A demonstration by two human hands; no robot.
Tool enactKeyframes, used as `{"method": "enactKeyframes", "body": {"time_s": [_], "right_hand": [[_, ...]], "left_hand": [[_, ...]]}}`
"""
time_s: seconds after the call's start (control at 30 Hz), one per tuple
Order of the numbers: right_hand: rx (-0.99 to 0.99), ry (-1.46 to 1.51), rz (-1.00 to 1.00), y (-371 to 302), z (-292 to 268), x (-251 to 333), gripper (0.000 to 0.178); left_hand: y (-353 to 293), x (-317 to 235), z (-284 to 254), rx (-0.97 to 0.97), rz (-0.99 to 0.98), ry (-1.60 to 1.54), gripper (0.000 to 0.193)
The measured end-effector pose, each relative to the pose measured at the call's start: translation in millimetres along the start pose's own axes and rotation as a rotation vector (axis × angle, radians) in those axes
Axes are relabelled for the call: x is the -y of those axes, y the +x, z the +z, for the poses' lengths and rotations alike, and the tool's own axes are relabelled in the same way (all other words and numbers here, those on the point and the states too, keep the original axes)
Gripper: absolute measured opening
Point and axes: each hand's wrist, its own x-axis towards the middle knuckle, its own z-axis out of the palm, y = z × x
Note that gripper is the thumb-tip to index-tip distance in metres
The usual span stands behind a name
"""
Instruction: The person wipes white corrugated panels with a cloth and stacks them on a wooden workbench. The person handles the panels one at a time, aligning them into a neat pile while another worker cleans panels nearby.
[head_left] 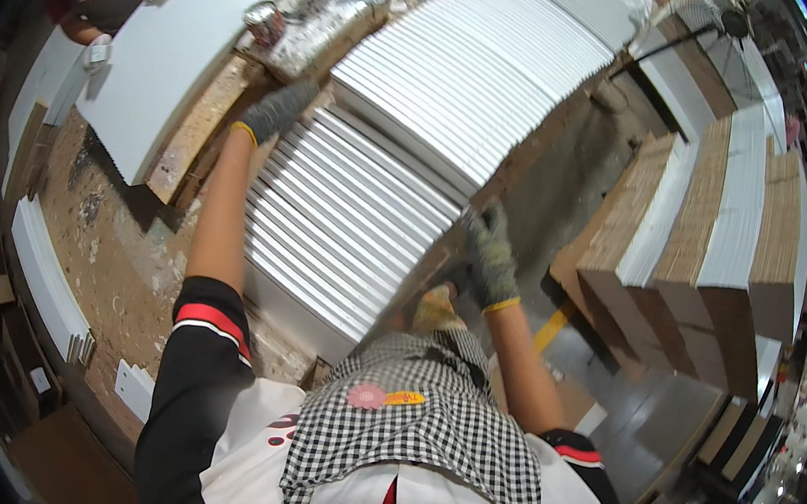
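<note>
The near white stack [348,215] lies before my body. My left hand [277,114] and right hand [493,258], fingers partly extended, are at its 2 opposite sides, probably to keep the pieces even; whether they grip, I cannot tell.

Saw a smeared can [265,24] at eleven o'clock. Noted brown-and-white stacks [695,217] past two, a yellow floor stripe [551,331] near four.

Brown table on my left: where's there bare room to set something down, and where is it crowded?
The brown table has a bare, white-spotted patch between the big white panel, the long white strips and your left forearm. It's crowded beyond your left hand, around the can.
</note>
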Motion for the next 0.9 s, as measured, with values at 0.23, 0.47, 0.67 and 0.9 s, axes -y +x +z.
{"method": "enactKeyframes", "body": {"time_s": [0.23,0.47,0.67,0.9], "right_hand": [[0.111,0.227,-0.054,54.3,-15.0,32.0,0.146],[0.172,-0.149,0.052,42.9,-5.9,55.5,0.149],[0.281,0.024,0.001,39.1,-24.3,41.2,0.143],[0.062,0.035,-0.05,67.0,-17.9,40.8,0.152]], "left_hand": [[72.8,-56.0,12.5,-0.329,-0.505,-0.646,0.056],[66.8,-2.2,17.8,-0.408,-0.451,-0.748,0.053],[63.9,71.2,2.7,-0.257,-0.258,-0.274,0.051],[82.4,21.4,8.8,-0.357,0.229,0.463,0.071]]}}
